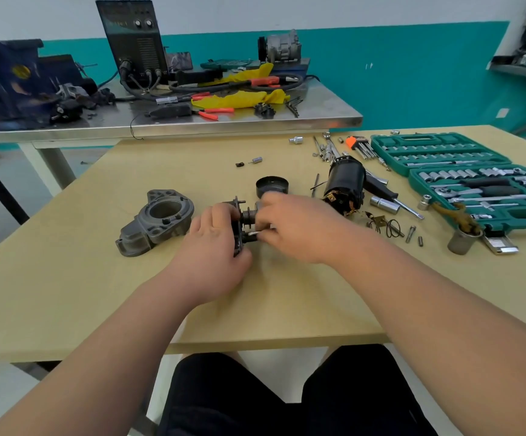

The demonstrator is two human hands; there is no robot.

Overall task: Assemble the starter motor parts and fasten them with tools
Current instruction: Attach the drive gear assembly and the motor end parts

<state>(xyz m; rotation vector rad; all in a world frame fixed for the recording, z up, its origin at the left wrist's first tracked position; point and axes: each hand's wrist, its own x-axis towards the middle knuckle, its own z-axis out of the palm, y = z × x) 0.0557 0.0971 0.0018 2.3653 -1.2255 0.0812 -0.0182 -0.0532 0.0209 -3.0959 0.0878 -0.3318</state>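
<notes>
Currently my left hand [214, 243] grips the plate assembly [239, 225] above the desk [98, 294]; my right hand [290, 228] pinches a small pin [253, 233]. Misalignment could drop it.

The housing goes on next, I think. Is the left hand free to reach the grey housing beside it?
Probably not yet. The left hand is gripping the plate assembly. The grey housing lies just to its left on the table, with nothing between them.
</notes>
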